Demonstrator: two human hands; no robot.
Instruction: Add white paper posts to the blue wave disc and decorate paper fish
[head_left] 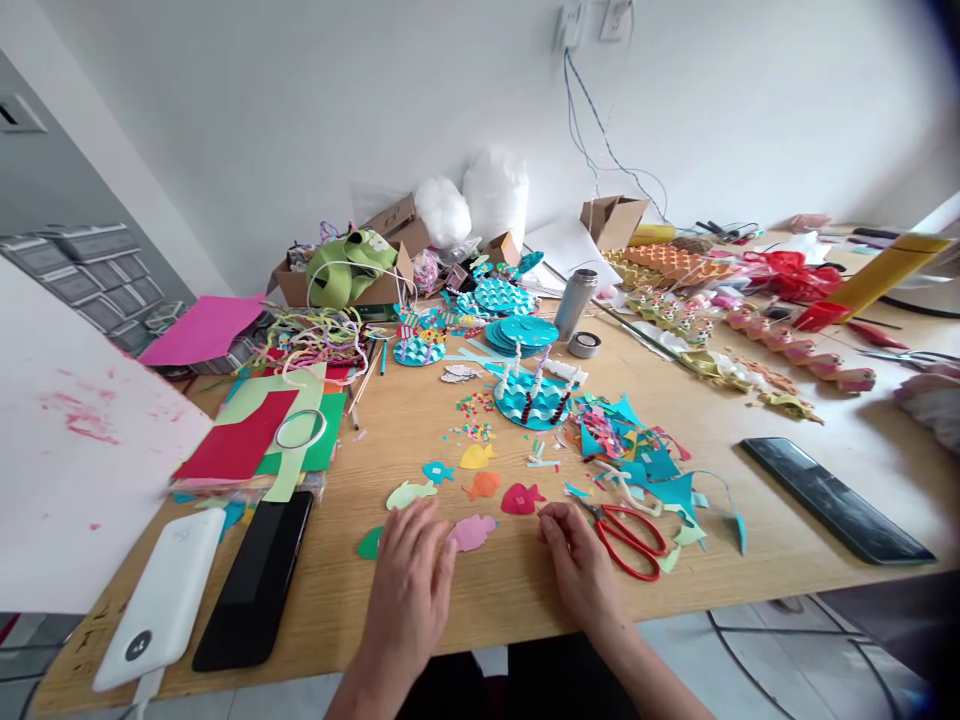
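My left hand (411, 575) rests low over the table with its fingers stretched out, partly covering a green paper fish (370, 543). A pink paper fish (472, 533) lies beside its thumb and a pale green fish (409, 494) just beyond its fingertips. My right hand (576, 560) is closed, thumb and fingers pinched together; anything between them is too small to make out. Close to its fingertips lies a red paper fish (522, 498). Yellow (478, 457), orange (482, 485) and blue (438, 472) fish lie farther back. Red-handled scissors (630, 540) sit right of my right hand.
A blue wavy disc with twisted posts (532, 400) stands mid-table, near blue paper scraps (660, 470). Behind are stacked blue discs (517, 335) and a metal flask (576, 303). A black phone (255, 590), white power bank (161, 595) and dark tablet (832, 500) flank my hands.
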